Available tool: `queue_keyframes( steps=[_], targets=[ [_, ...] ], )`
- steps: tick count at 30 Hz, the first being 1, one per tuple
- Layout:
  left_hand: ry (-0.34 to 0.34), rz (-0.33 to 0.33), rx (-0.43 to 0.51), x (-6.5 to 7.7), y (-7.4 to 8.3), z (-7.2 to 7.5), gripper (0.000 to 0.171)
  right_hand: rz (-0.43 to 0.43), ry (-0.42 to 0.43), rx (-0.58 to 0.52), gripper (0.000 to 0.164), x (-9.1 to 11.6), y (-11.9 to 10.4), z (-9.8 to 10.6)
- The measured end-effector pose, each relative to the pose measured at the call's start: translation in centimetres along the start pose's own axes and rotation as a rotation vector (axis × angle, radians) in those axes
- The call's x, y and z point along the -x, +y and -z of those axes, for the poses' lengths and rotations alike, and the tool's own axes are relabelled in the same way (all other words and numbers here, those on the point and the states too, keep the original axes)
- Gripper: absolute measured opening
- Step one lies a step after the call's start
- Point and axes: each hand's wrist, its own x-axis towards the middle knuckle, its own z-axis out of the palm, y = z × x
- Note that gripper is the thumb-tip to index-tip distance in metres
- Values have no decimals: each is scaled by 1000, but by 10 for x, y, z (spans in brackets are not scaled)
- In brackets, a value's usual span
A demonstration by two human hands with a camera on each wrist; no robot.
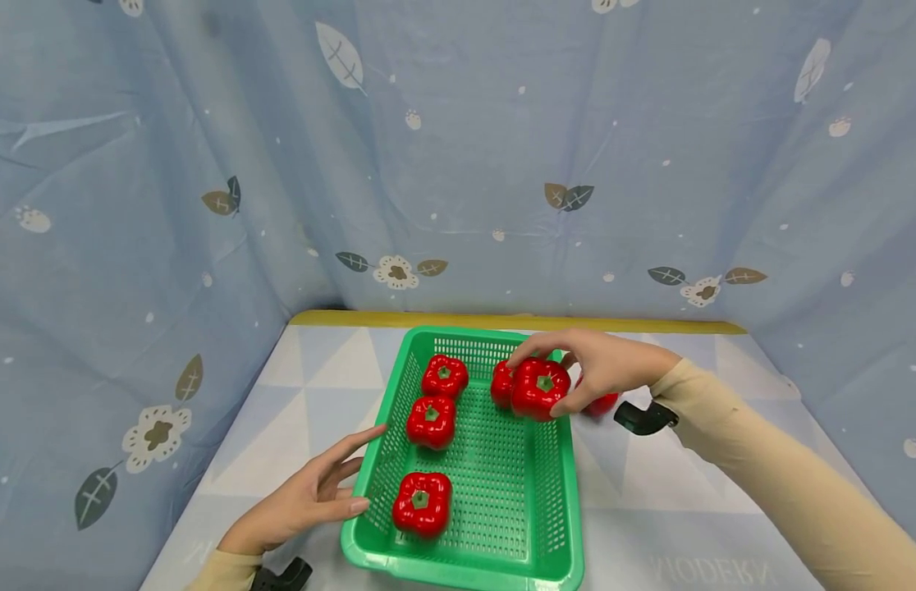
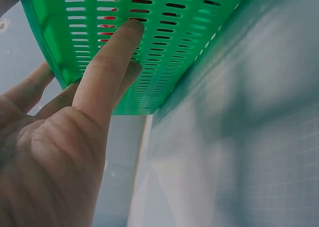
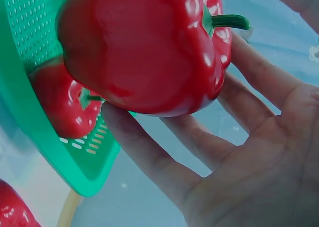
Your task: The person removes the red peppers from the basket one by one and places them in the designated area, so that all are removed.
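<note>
The left hand (image 1: 303,501) is at the left side of the basket (image 1: 487,492), its fingers spread and fairly straight, fingertips against the slotted wall; it has hold of no pepper. The basket is green, perforated and wide at the mouth. Along its left side stand three red peppers, stems up: a far pepper (image 1: 445,377), a middle pepper (image 1: 432,422) touching or nearly touching it, and a near pepper (image 1: 423,505) well apart from both. Toward the far right corner sits a corner pepper (image 1: 501,384), partly hidden.

In front of that, above the basket's right side, is the held pepper (image 1: 541,388). The right hand (image 1: 598,365) grips it, fingers and thumb curved wide around its sides. By its hard shine it looks like moulded plastic (a guess from the gloss), so probably light, stiff and rather slippery, unlikely to bruise. The broad lobed sides seem the place to take hold; the thin green stem offers much less.

Farthest right, outside the basket on the table (image 1: 650,468), lies an outer pepper (image 1: 600,404), partly covered by the right hand.
</note>
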Motion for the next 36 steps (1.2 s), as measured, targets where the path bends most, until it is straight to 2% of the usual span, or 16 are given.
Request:
queue_keyframes(
  steps=[8, 15, 22, 36],
  targets=[
    [-5, -9, 1, -1, 0, 0, 79, -13, 42, -22, 63, 9, 4, 13],
    [0, -14, 6, -1, -2, 1, 79, -51, 107, -2, 66, 24, 8, 30],
    [-5, -17, 10, -2, -2, 1, 80, -74, 133, 1, 68, 37, 15, 42],
    [0, -2, 27, -1, -2, 1, 80, -184, 217, 15, 65, 72, 24, 59]
  ],
)
